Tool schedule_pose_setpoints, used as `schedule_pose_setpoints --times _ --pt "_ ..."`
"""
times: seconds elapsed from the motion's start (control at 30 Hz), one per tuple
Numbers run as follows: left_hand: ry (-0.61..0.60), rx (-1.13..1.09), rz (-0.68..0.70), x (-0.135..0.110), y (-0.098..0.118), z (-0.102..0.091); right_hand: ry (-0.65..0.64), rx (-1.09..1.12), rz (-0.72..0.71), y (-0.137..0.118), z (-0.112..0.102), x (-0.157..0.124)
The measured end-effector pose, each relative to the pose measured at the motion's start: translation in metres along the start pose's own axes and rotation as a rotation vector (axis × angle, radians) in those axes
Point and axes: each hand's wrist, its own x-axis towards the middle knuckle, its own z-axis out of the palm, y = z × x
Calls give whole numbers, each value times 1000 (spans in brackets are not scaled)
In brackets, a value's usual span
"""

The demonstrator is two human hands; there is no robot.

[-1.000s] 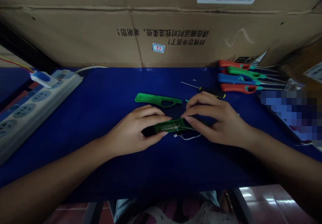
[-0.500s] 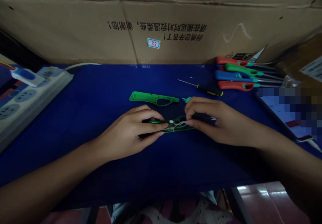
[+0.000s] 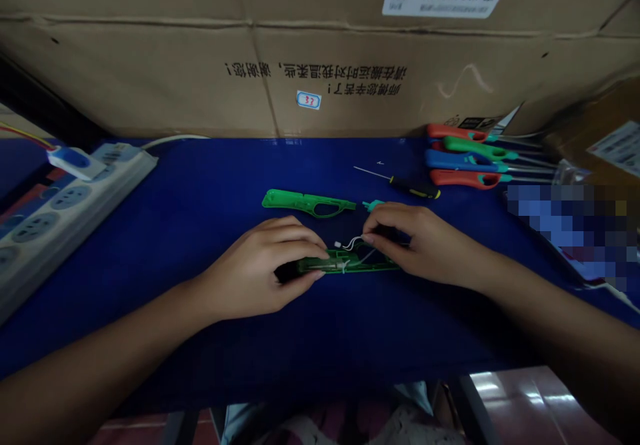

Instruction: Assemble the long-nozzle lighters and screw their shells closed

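Note:
An opened green lighter housing (image 3: 370,266), the lower half of a long-handled lighter, lies on the blue table with parts inside it. Its left end is gripped between the thumb and fingers of my left hand (image 3: 273,262). My right hand (image 3: 413,235) pinches thin white wires (image 3: 353,242) above the housing's right part. A small white connector (image 3: 338,244) at the wires' end sticks out to the left, above the housing. Behind lies the other green shell half (image 3: 300,202), its hollow side up. A small teal piece (image 3: 370,205) shows just beyond my right fingers.
A black-and-yellow screwdriver (image 3: 415,188) lies behind my right hand. Several long-handled lighters (image 3: 465,158) are stacked at the back right, near a phone (image 3: 550,238). A power strip (image 3: 75,198) runs along the left. A large cardboard box (image 3: 175,85) closes off the back.
My right hand has drawn the white wires and connector up and away from the housing. My left fingers have shifted back a little, still on the housing. The camera view has tilted slightly up.

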Motion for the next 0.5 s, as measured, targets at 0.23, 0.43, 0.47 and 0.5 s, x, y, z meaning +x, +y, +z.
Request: schedule_pose_setpoints --times 0.23,0.43,0.47,0.5 --pt "173 -64 -161 7 8 0 250 -63 96 18 -13 4" --pt "-23 -93 -335 24 8 4 190 -251 213 43 -12 5" --pt "-44 -91 -345 28 7 5 169 -255 232 44 -10 5" --pt "-61 -87 -352 31 7 6 155 -255 242 44 -9 5"
